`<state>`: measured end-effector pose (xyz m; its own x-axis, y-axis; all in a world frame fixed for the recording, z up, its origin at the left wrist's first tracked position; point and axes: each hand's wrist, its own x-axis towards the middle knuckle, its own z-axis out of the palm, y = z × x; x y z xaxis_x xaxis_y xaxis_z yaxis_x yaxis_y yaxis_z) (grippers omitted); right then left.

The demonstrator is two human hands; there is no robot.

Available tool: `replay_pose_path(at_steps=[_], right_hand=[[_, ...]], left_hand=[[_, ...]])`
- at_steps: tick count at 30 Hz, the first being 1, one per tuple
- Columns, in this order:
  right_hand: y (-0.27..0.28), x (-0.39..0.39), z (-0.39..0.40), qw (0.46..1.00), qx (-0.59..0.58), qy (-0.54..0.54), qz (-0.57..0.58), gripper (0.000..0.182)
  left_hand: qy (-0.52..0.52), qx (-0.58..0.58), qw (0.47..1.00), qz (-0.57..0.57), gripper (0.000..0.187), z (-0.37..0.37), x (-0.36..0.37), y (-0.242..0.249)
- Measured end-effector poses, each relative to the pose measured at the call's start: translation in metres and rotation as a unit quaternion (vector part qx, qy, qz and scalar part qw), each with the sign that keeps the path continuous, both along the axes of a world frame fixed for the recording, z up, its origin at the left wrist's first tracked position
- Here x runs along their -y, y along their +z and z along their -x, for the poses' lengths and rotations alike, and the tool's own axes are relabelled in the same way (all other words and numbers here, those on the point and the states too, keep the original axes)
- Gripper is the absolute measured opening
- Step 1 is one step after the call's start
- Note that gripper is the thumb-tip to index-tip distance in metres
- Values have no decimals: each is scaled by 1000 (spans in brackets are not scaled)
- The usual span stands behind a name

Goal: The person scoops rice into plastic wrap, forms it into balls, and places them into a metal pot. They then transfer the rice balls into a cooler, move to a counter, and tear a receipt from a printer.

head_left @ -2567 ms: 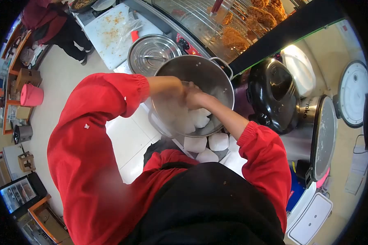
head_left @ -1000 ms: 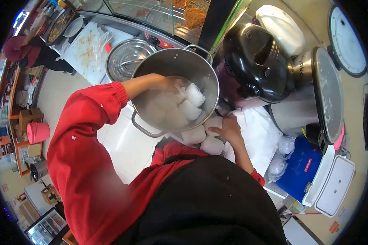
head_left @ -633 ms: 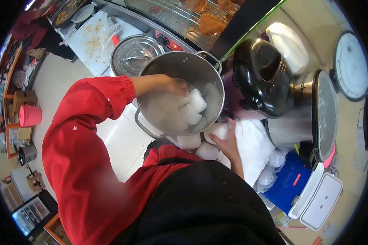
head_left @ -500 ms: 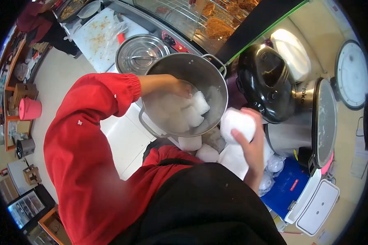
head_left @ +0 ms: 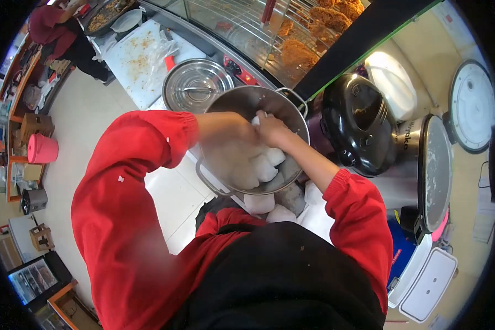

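Note:
Both my hands are inside a large metal pot [head_left: 212,110], where steam blurs the left side. My right hand [head_left: 272,131] is closed on a white rounded packet [head_left: 256,120] near the far inner wall. Close beside it is my left hand [head_left: 239,127], its fingers hidden by steam and by the right hand. Several more white packets [head_left: 265,168] rest on the pot's bottom, below my hands. Outside the near rim sit other white packets [head_left: 258,203], partly covered by the pot and my clothing.
A glass lid [head_left: 197,82] lies left of the pot, by a stained white board [head_left: 135,60]. On the right are a black rice cooker [head_left: 357,118] and a large steel container [head_left: 407,187]. Fried pieces [head_left: 335,22] fill a glass case. A co-worker [head_left: 55,27] stands far left.
My right hand has carried a white packet from beyond the pot's right rim into the pot, next to my left hand. The left hand stays in the pot. The view has shifted slightly.

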<state>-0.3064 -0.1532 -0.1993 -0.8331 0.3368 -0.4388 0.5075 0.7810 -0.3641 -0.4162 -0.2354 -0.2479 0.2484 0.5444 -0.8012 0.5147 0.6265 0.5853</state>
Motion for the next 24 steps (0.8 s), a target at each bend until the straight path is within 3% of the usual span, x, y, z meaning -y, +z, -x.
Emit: replay_pose_path(at_steps=[4, 10, 13, 16, 19, 22, 24], right_hand=[[-13, -18, 7, 983, 130, 129, 36, 62], [11, -11, 8, 979, 169, 77, 87, 61], [-27, -18, 13, 988, 124, 66, 67, 64], [-16, -7, 13, 989, 148, 2, -11, 55], [24, -6, 9, 989, 117, 77, -53, 40], [14, -9, 10, 993, -14, -43, -107, 11], [15, -6, 6, 986, -43, -24, -159, 10]], left_hand=[[61, -106, 992, 13, 80, -12, -1, 36], [84, -84, 992, -42, 98, -16, 3, 36], [134, -129, 982, -27, 97, -25, -4, 38], [151, -168, 971, -75, 89, -35, -10, 26], [55, -69, 989, -120, 87, -29, -14, 32], [107, -130, 977, -127, 87, -25, -13, -2], [106, -130, 980, -111, 87, -23, -15, -3]])
